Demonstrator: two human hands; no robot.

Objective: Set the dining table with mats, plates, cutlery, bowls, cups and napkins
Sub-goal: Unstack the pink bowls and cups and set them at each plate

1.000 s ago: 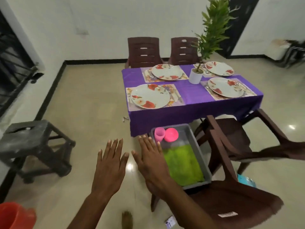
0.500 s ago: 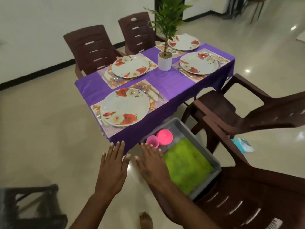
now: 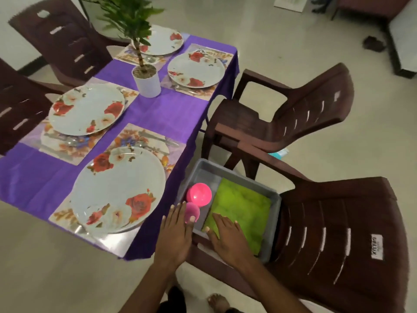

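Cups [image 3: 191,212] and a pink bowl [image 3: 199,194] sit in the grey bin [image 3: 274,213] on the chair [image 3: 338,233] next to the table [image 3: 158,114], handy for grabbing. Both hands flat-open, holding nothing: left hand [image 3: 174,233] over the cup, right hand [image 3: 230,238] on the green napkins [image 3: 241,206]. Plates [image 3: 119,188] are already down.

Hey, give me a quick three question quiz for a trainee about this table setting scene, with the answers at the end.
1. True or false: four flowered plates already sit on mats on the purple table.
2. What colour are the cup and bowl in the grey tub?
3. Which hand reaches over the green cloth: A left hand, B right hand?

Key: 1 true; 2 pink; 3 B.
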